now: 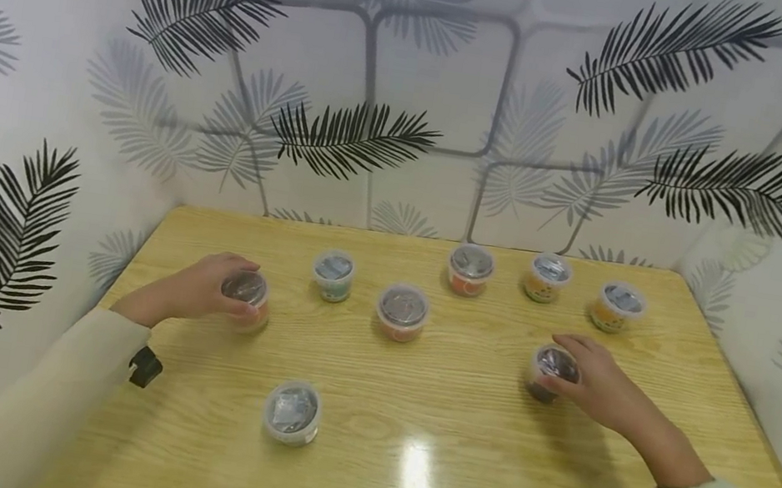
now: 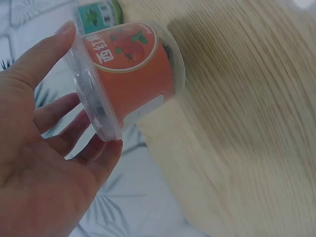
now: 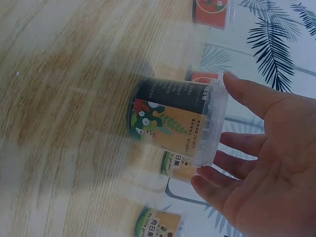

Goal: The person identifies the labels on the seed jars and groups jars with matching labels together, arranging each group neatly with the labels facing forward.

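Note:
My left hand (image 1: 205, 290) grips a small clear-lidded plastic tub (image 1: 257, 315) at the left of the table. In the left wrist view, thumb and fingertips hold the rim of its lid, and its red label (image 2: 136, 74) bears a tomato picture. On the right, my right hand (image 1: 601, 387) holds another lidded tub (image 1: 542, 387) by the lid's edges. Its label (image 3: 168, 113), black and tan with a cartoon plant drawing, shows in the right wrist view. Whether either tub's base touches the wood, I cannot tell.
On the wooden table (image 1: 366, 409) stand a teal tub (image 1: 334, 278), two red-labelled tubs, one central (image 1: 401, 315) and one farther back (image 1: 469, 271), and two orange-labelled tubs (image 1: 547, 278) at back right. A pale tub (image 1: 292, 413) sits nearer the front. Leaf-patterned walls enclose the table's back and sides.

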Demonstrator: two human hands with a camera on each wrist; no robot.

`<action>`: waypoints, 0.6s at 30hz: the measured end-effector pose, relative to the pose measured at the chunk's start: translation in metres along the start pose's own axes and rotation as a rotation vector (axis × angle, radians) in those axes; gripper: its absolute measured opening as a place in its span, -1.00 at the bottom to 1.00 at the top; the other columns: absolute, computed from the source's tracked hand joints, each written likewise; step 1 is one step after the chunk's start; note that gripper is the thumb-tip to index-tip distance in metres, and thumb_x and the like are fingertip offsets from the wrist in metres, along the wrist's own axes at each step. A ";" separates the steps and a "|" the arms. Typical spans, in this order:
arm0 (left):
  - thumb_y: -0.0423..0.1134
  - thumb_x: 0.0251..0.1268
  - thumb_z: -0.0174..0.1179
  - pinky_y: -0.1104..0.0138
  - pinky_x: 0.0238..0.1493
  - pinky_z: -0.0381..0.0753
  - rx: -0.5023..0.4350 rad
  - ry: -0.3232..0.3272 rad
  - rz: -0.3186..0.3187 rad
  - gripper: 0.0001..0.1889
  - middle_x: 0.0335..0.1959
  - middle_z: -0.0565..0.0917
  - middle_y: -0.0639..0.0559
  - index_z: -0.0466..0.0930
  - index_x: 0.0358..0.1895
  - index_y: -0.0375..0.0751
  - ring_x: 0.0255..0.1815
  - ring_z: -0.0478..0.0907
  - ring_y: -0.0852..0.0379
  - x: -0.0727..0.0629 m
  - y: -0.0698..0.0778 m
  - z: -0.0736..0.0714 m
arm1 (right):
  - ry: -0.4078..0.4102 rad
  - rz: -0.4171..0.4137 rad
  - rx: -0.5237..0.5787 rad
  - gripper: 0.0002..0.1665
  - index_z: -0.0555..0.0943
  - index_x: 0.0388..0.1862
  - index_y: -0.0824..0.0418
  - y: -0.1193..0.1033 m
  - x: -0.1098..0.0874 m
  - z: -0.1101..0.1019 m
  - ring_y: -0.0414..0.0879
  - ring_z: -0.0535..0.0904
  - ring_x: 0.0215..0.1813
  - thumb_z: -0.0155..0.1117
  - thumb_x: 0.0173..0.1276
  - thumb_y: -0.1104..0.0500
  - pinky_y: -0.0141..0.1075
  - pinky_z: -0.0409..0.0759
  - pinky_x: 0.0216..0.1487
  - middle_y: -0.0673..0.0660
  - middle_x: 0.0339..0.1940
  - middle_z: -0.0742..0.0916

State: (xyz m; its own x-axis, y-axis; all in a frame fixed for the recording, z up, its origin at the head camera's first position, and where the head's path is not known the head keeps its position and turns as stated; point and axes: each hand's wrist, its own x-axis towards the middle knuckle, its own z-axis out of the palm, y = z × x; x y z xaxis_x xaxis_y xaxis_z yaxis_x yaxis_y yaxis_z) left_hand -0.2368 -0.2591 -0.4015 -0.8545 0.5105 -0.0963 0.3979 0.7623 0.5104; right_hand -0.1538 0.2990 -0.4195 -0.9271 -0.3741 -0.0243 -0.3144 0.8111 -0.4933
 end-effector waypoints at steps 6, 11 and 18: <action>-0.02 0.08 0.34 -0.15 0.20 0.18 -0.024 -0.006 -0.074 -0.14 0.25 0.24 -0.46 0.18 0.29 -0.54 0.25 0.16 -0.36 -0.009 -0.031 -0.010 | -0.034 0.026 -0.004 -0.10 0.23 0.29 0.52 0.000 0.003 0.000 0.42 0.22 0.23 0.21 0.28 -0.15 0.23 0.27 0.13 0.52 0.21 0.37; -0.14 0.07 0.36 -0.17 0.17 0.20 -0.032 0.001 -0.087 -0.18 0.20 0.29 -0.49 0.16 0.26 -0.61 0.21 0.20 -0.39 -0.012 -0.050 -0.016 | -0.046 0.039 -0.021 -0.10 0.26 0.27 0.53 0.000 0.004 0.000 0.41 0.23 0.23 0.20 0.27 -0.17 0.22 0.27 0.14 0.52 0.20 0.39; -0.18 0.08 0.36 -0.18 0.20 0.14 -0.044 0.005 -0.101 -0.18 0.21 0.25 -0.52 0.13 0.27 -0.63 0.23 0.16 -0.42 -0.013 -0.067 -0.021 | -0.053 0.052 -0.037 -0.14 0.28 0.26 0.53 0.000 0.004 -0.002 0.42 0.24 0.22 0.23 0.28 -0.11 0.22 0.27 0.13 0.53 0.19 0.39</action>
State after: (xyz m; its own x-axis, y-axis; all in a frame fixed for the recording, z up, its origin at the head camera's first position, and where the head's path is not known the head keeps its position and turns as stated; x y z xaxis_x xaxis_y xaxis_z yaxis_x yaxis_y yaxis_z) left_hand -0.2594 -0.3254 -0.4167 -0.8913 0.4295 -0.1450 0.2944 0.7917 0.5352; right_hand -0.1576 0.2988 -0.4179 -0.9304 -0.3540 -0.0957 -0.2746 0.8456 -0.4579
